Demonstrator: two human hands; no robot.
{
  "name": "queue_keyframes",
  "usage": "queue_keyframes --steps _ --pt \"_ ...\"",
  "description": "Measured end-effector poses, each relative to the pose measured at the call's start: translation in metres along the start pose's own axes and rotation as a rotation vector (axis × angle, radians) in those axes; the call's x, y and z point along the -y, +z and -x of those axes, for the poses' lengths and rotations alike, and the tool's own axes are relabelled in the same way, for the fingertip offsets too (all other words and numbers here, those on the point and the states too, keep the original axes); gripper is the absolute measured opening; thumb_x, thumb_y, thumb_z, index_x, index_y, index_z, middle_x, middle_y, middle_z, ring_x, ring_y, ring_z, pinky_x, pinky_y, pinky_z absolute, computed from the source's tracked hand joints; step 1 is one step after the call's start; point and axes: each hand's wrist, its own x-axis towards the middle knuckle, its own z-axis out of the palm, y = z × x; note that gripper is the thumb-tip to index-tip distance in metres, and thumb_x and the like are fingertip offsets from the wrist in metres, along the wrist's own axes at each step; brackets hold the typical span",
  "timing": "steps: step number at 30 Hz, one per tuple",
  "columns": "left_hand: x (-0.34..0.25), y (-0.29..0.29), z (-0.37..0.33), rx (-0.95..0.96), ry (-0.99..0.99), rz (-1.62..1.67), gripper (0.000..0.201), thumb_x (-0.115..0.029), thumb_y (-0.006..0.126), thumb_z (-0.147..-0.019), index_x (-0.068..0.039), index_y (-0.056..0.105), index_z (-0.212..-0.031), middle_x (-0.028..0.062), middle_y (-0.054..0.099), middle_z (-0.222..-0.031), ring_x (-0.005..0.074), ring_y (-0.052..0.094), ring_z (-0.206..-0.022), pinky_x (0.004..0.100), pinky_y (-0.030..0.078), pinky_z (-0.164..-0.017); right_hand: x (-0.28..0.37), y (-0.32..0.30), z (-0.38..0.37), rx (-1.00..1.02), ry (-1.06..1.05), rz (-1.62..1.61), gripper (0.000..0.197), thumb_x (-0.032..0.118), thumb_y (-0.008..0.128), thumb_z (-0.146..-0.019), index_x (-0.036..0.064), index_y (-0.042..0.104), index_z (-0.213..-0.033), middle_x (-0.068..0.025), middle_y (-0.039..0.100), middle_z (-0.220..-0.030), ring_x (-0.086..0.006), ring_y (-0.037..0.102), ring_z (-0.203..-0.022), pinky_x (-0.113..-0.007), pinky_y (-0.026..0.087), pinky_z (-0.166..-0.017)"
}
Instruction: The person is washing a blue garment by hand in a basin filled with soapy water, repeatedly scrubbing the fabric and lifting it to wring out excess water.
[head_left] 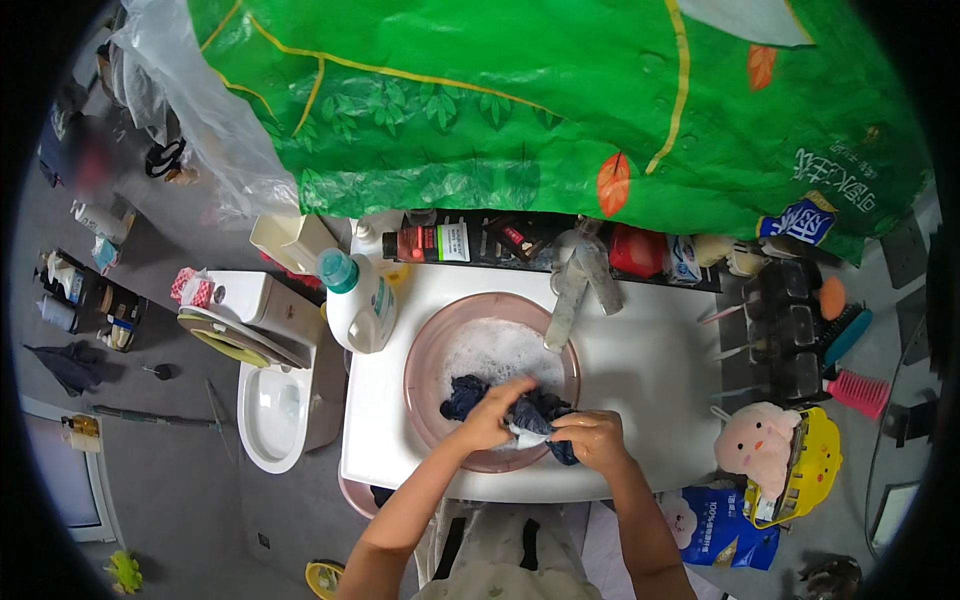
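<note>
A wet, dark blue cloth (462, 397) is bunched up over the near side of a pink basin (421, 400). My left hand (487, 418) is closed on the middle of the bundle, its fingers lying across the fabric. At the basin's near right rim, my right hand (592, 440) pinches the cloth's other end. A paler, whitish patch shows between the two hands. White suds (495, 350) cover the water beyond the cloth. What kind of garment it is cannot be made out.
The basin stands on a white washstand (650, 370) under a metal faucet (568, 300). A white detergent bottle (360, 305) with a teal cap is at the left. Tubes and containers line the back ledge. A green plastic sheet (450, 100) hangs across the top; a toilet (275, 405) is left.
</note>
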Motion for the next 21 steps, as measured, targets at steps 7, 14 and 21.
queue_keyframes --steps 7,14,21 --pt "-0.003 -0.005 0.002 -0.604 -0.479 0.212 0.01 0.004 0.052 -0.059 0.002 0.048 -0.068 0.0081 0.045 -0.055 0.0117 0.044 -0.053 0.025 0.039 -0.052 -0.027 0.018 0.008 -0.17 0.451 0.277 0.03 0.019 0.067 -0.068 0.0043 0.058 -0.093 -0.0108 0.057 -0.097 -0.0287 0.059 -0.077 -0.036 0.047 -0.065" --pt "-0.048 -0.046 -0.005 -0.822 -0.34 -0.221 0.014 0.006 0.051 -0.056 -0.002 0.042 -0.06 0.0106 0.044 -0.057 0.024 0.044 -0.048 0.0319 0.036 -0.047 -0.06 0.05 0.045 -0.18 0.891 0.49 0.025 0.018 0.064 -0.068 0.014 0.063 -0.092 -0.0078 0.061 -0.086 -0.0283 0.06 -0.079 -0.036 0.048 -0.069" --pt "-0.026 -0.082 0.01 -0.418 -0.585 -0.472 0.012 0.0 0.056 -0.057 -0.005 0.053 -0.067 0.0149 0.058 -0.07 0.0331 0.057 -0.065 0.0398 0.043 -0.057 -0.046 0.039 0.018 -0.496 1.055 -0.388 0.024 0.016 0.059 -0.073 -0.0046 0.063 -0.084 -0.0111 0.062 -0.072 -0.0188 0.058 -0.066 -0.029 0.045 -0.063"
